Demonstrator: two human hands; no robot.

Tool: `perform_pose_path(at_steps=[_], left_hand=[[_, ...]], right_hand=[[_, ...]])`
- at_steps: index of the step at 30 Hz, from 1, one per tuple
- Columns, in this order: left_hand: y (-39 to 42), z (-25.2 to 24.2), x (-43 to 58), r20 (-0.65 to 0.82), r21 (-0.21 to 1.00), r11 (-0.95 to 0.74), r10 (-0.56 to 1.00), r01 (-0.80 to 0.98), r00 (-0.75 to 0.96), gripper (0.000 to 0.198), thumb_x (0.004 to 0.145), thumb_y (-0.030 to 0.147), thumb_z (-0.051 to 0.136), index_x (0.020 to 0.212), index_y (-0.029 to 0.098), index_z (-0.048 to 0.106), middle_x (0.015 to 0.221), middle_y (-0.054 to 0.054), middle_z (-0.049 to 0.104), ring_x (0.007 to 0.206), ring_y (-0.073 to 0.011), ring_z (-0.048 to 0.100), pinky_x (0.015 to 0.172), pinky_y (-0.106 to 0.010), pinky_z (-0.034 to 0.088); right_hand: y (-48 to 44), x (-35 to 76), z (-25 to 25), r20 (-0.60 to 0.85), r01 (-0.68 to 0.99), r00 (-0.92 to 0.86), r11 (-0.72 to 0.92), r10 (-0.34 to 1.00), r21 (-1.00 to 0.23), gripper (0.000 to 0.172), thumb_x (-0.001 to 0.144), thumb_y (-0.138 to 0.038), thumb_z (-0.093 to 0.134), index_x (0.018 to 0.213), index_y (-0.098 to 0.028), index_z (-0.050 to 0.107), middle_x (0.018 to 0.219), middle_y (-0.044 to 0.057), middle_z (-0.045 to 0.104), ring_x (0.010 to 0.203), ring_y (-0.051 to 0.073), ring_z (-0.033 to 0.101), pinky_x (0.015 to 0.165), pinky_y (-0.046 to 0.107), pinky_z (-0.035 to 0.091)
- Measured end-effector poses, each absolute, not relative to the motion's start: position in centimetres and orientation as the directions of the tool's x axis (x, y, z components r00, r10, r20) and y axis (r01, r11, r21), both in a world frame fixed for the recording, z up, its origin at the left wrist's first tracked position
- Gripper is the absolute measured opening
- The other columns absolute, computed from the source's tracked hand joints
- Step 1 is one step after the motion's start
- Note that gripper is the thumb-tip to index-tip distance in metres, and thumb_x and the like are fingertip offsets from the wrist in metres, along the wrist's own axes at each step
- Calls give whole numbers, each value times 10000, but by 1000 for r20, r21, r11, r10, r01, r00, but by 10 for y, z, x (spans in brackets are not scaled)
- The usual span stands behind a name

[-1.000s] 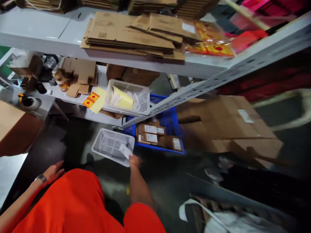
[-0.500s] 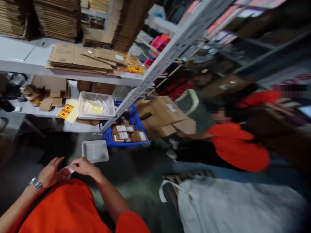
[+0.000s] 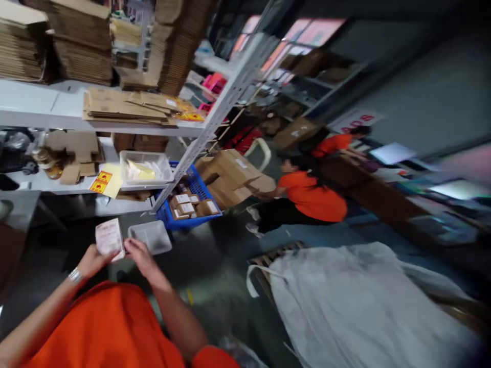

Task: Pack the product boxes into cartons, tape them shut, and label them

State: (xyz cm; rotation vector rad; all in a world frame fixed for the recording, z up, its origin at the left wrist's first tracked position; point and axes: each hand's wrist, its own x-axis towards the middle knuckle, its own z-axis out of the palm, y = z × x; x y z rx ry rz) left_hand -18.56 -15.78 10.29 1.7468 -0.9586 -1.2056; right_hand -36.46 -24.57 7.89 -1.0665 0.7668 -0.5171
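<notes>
Low before the orange shirt (image 3: 107, 327): the left hand (image 3: 92, 260) and the right hand (image 3: 140, 255) meet above the dark floor (image 3: 215, 276), both closed on one small white printed paper slip (image 3: 109, 237).
Left hand: its fingers curl round the slip's left edge, and a silver metal wristwatch (image 3: 75, 276) sits on the wrist.
Right hand: its fingertips pinch the slip's lower right corner, and the bare forearm runs back toward the orange sleeve.
Slip: it stands upright between the two hands, rising above them with its printed face toward the camera. The print is too blurred to read.
Floor just beyond: a shallow white plastic mesh basket (image 3: 150, 236) lies just beside the right hand.
Under the shelf corner: a blue plastic crate (image 3: 168, 219) stands beyond that basket. It holds small brown cardboard boxes with white labels (image 3: 187, 207).
Lower shelf: a second white plastic basket (image 3: 143, 167) holds yellow sheets. Yellow-and-red stickers (image 3: 102, 181) lie just to its left.
Upper shelf: flattened brown cardboard sheets (image 3: 126, 105) lie in a stack.
Right of the rack: a person in an orange top (image 3: 314, 197) crouches by large brown cardboard cartons (image 3: 230, 176), well apart from the hands.
Near right: a large white fabric sack (image 3: 345, 301) lies on the floor.
</notes>
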Motion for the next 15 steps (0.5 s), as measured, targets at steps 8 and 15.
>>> perform_pose_path(at_steps=[8, 15], left_hand=[[-158, 103, -171, -394, 913, -323, -858, 250, 330, 453, 739, 534, 876, 925, 127, 804, 822, -112, 797, 596, -181, 657, 595, -307, 534], [-132, 94, -150, -382, 915, -290, -844, 279, 376, 324, 829, 383, 830, 952, 84, 818, 822, -125, 809, 584, -165, 663, 579, -284, 531]], right_hand=[[-216, -344, 95, -382, 131, 587, 549, -714, -825, 454, 817, -619, 883, 1016, -217, 817, 1062, 88, 850, 1012, 280, 812, 994, 442, 630], [-202, -318, 100, -409, 87, 601, 565, -687, -821, 477, 757, -591, 944, 998, -201, 813, 1016, 121, 860, 989, 323, 831, 1027, 494, 625]])
